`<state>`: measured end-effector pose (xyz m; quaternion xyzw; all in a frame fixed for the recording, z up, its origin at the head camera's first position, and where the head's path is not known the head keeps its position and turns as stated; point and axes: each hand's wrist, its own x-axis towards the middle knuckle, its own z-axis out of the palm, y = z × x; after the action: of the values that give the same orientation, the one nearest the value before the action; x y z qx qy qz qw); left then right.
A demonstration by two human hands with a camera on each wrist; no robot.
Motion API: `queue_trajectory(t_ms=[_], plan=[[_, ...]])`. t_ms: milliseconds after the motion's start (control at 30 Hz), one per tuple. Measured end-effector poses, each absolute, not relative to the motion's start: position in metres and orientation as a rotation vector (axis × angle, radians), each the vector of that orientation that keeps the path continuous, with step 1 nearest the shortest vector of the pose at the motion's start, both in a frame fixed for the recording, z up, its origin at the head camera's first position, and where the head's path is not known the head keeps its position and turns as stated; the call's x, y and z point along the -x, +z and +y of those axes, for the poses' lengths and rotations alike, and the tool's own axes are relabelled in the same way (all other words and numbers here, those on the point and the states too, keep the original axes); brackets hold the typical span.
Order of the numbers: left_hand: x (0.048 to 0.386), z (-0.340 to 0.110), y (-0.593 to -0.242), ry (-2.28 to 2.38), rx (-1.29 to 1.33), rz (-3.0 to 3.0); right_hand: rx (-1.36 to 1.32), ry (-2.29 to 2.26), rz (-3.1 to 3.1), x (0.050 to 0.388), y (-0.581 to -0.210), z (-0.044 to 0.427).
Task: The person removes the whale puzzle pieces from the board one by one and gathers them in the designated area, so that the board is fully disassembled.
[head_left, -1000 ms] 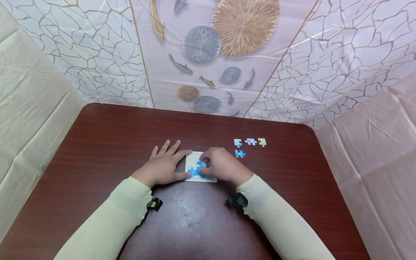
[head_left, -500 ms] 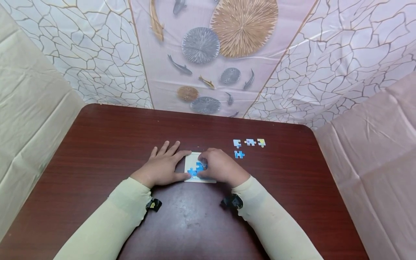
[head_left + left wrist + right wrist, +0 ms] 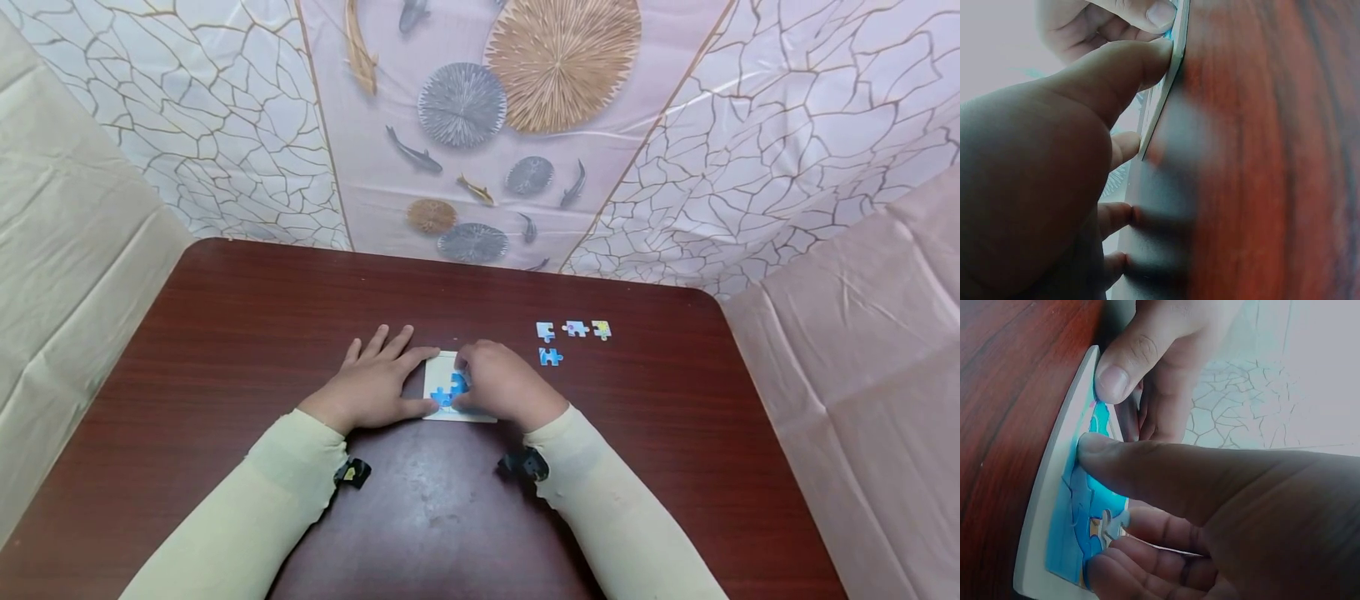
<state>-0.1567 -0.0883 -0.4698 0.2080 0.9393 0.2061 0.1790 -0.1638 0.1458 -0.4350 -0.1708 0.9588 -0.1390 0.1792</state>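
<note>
A small cream puzzle tray (image 3: pixel 437 371) lies on the table, with blue jigsaw pieces (image 3: pixel 441 397) along its near side. My left hand (image 3: pixel 371 387) is spread flat at its left edge, the thumb and index finger touching the rim. Over the tray's right part, my right hand (image 3: pixel 510 383) has curled fingers and a lowered thumb. In the right wrist view that thumb rests on the blue picture, and the fingers pinch a slightly raised puzzle piece (image 3: pixel 1113 524). My right hand hides much of the tray in the head view.
Several loose puzzle pieces (image 3: pixel 551 357) lie on the dark red-brown table (image 3: pixel 637 433), right of the tray and farther back. Patterned cloth (image 3: pixel 465 200) hangs behind the table, with plain cloth at both sides.
My right hand and forearm have shifted slightly left over the tray, and the fingers have drawn closer to the pieces. My left hand stays in place on the rim.
</note>
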Motion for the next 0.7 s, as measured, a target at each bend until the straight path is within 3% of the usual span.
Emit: queue_trajectory(t_ms=[400, 700], plan=[[0.156, -0.088, -0.469, 0.576, -0.593, 2.656, 0.490, -0.344, 2.813, 0.148, -0.435, 0.141], [0.156, -0.088, -0.467, 0.580, -0.584, 2.653, 0.658, -0.443, 2.913, 0.142, -0.438, 0.145]])
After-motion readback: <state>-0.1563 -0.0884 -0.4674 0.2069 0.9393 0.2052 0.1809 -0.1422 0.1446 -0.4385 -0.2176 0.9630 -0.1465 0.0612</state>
